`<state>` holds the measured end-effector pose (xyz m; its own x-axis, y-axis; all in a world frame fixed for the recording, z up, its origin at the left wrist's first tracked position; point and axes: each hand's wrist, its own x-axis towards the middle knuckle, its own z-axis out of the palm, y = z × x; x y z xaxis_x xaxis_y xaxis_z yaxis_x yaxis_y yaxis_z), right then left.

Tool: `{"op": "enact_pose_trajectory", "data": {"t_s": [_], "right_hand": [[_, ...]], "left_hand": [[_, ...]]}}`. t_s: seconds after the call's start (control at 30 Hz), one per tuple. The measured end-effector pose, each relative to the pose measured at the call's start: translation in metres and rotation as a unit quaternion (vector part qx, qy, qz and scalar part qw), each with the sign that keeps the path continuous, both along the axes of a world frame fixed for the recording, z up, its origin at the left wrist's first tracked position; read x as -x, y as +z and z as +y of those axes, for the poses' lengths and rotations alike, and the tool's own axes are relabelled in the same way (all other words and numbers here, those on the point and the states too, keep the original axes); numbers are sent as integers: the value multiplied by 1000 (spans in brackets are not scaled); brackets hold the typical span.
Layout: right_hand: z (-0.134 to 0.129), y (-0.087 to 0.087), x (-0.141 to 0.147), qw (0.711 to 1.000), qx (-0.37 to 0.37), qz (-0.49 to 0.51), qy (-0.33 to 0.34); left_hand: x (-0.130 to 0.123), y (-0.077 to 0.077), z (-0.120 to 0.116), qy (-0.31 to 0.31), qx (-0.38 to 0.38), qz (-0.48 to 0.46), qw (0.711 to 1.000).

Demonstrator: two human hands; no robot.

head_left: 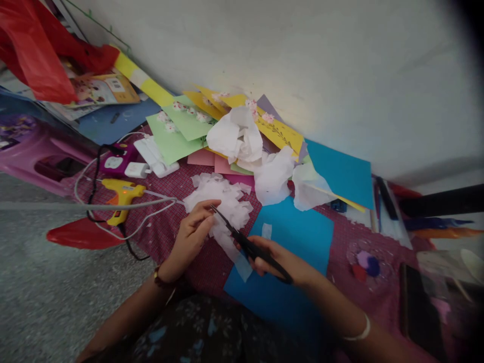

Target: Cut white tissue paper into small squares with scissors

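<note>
The blue sheet [302,227] lies beside the white heap [219,194], under the working area. The left hand [189,244] pinches the strip [227,243], apparently to steady it for the scissors [262,254], gripped by the right hand [282,258]; the clear dish [386,264] holds pinkish, blue and red pieces [372,266].

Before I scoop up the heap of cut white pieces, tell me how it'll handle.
The heap looks thin and papery, so it's probably floppy and very light for its size. Its pieces overlap loosely, so some would likely slide off when lifted.
</note>
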<state>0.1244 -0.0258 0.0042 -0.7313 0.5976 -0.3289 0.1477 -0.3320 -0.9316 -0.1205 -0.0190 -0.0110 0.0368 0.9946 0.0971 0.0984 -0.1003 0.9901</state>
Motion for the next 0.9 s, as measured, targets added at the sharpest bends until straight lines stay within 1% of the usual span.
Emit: {"op": "enact_pose_trajectory", "data": {"t_s": [0.13, 0.17, 0.23, 0.3, 0.33, 0.37, 0.43, 0.53, 0.63, 0.73, 0.8, 0.87, 0.9], "right_hand": [[0, 0, 1, 1000, 4, -13, -23], [1, 1, 1, 999, 5, -14, -28], [2, 3, 3, 999, 6, -18, -35], [3, 5, 5, 999, 4, -25, -37], [4, 6, 6, 999, 3, -27, -39], [5, 6, 7, 999, 2, -29, -40], [8, 9, 8, 999, -1, -31, -42], [12, 14, 7, 999, -24, -17, -19], [15, 21, 3, 999, -52, -4, 17], [16, 25, -3, 997, -66, -27, 32], [17, 27, -6, 995, -65, -54, 45], [17, 29, -7, 992, -65, -92, 60], [17, 30, -6, 989, -68, -114, 67]], "left_hand": [[4, 2, 1, -1, -16, -38, 999], [5, 3, 2, -7, -19, -29, 999], [6, 6, 2, -15, -9, 19, 1000], [6, 8, 2, -21, 29, 64, 997], [5, 8, 1, -22, 53, 69, 996], [4, 8, 0, -23, 78, 59, 995], [2, 5, -2, -24, 126, 7, 992], [1, -2, -2, -17, 163, -85, 983], [1, -3, 0, 7, 162, -145, 976], [0, 3, 5, 61, 145, -177, 971], [-1, 9, 8, 91, 134, -182, 970], [-2, 13, 11, 95, 128, -181, 971], [-2, 14, 12, 85, 130, -176, 972]]}}
